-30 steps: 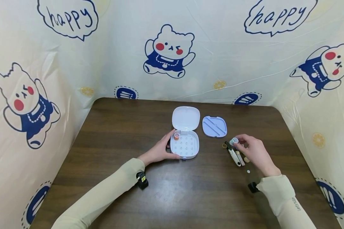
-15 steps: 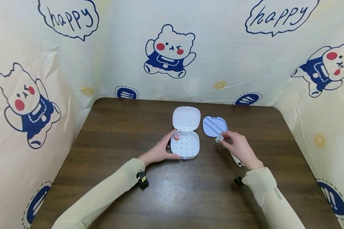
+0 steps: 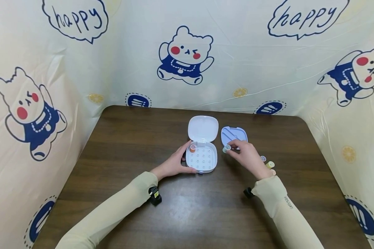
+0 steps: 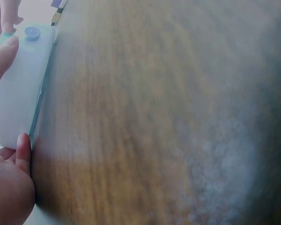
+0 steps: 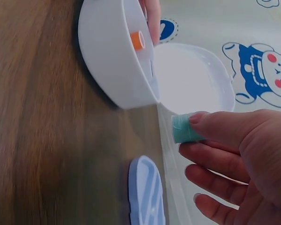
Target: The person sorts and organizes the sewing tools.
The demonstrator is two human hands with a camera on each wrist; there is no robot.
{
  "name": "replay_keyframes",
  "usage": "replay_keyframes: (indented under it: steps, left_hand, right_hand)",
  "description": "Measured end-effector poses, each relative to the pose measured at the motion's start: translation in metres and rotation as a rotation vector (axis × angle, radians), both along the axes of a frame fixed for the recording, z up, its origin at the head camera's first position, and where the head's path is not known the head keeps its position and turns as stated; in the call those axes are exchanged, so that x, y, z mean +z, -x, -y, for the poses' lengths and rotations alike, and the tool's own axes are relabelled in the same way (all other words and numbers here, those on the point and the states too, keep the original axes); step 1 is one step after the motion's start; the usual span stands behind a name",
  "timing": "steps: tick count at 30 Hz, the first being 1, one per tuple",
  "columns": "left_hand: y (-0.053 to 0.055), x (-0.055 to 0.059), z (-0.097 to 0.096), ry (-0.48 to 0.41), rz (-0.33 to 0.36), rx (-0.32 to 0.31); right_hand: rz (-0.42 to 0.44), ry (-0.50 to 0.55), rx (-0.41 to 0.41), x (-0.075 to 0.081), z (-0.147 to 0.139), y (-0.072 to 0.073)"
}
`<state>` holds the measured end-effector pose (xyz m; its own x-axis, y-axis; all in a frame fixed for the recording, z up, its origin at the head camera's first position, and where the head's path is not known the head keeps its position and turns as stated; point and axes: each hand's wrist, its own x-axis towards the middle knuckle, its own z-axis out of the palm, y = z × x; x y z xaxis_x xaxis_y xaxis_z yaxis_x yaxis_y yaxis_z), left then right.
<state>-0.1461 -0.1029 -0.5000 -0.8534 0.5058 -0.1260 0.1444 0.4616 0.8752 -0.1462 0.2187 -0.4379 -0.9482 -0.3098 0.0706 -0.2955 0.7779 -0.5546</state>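
In the head view a white box [image 3: 214,162] stands open with rows of small pegs inside, and an orange thread spool [image 3: 192,148] sits at its back left corner. My left hand [image 3: 174,164] grips the box from the left, thumb at the front, fingers round the far side. My right hand [image 3: 247,157] pinches a teal thread spool [image 5: 181,129] between thumb and index finger. That spool is off the table, just right of the box. In the right wrist view the other fingers of this hand are loosely bent.
Behind the box its lid [image 3: 203,128] lies folded back. A lavender tray [image 3: 228,134] with ridges lies to the right, partly behind the right hand. Beyond that wrist are several small spools, among them a yellow one [image 3: 270,165]. A printed curtain [image 3: 137,69] surrounds the wooden table [image 3: 187,214].
My right hand has carried the teal spool leftward from the loose items to near the box. Spools behind the wrist have come into view. The left hand has stayed on the box.
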Motion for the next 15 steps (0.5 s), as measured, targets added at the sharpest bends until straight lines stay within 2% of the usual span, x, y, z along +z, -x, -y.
replay_keyframes:
  steps: [10, 15]
  left_hand:
    - [0.001, 0.0, 0.001, -0.005, -0.006, 0.001]
    - [0.001, -0.001, 0.002, -0.007, 0.005, -0.007]
  right_hand:
    - [0.016, 0.003, 0.052, 0.0, 0.028, 0.008]
    - [0.049, -0.002, 0.071, -0.003, 0.043, 0.012]
